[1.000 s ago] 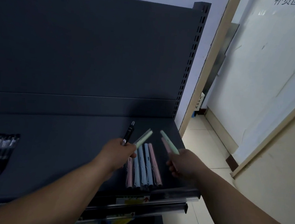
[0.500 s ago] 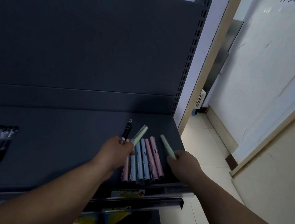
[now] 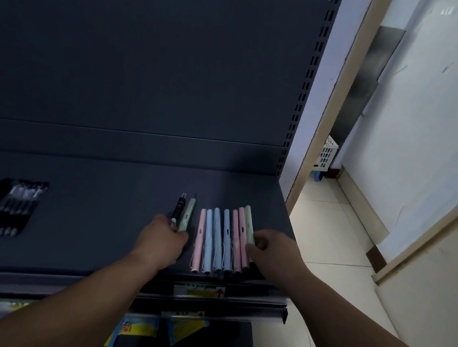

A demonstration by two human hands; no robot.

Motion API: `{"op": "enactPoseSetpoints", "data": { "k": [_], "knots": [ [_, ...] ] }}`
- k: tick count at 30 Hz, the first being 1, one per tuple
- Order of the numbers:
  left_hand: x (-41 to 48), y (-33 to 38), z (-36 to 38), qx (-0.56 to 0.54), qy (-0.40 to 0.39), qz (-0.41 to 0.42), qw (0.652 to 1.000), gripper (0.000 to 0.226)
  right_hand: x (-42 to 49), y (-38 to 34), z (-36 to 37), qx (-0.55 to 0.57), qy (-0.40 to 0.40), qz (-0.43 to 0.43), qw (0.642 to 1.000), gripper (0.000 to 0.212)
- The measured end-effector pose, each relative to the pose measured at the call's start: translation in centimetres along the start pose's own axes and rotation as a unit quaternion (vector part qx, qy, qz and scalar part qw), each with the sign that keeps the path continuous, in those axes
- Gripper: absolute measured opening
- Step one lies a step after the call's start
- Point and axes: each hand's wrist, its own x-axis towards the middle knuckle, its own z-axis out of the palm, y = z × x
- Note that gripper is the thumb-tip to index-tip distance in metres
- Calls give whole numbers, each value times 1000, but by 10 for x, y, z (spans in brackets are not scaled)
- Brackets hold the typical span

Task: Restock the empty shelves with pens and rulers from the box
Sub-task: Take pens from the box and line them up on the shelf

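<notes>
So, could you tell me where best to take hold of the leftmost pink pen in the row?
Probably the far half of the leftmost pink pen, coming from above and its left. It lies flat with bare shelf on its left, a blue pen against its right, and a wire clip along the near half.

Pastel plastic pen row (image 3: pixel 218 238) on dark metal shelf (image 3: pixel 94 217); black pen batch (image 3: pixel 14 204) at its 9 o'clock, well apart.
</notes>
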Motion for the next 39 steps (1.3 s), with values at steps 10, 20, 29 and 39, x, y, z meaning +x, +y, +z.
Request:
{"op": "enactPoseSetpoints", "data": {
  "k": [10,20,29,39],
  "knots": [
    [-7,1,-6,121,-65,27,990,22,-6,-6,-5,-3,-20,-32,999,46],
    [-14,2,0,216,-60,40,974,53,-4,4,-5,5,-42,-26,999,55],
    [-13,1,3,226,-13,49,973,36,11,6,-11,21,-77,36,996,33],
    [-5,-3,-5,198,-39,40,979,21,14,1,-16,-40,-83,85,992,35]
  ]
}}
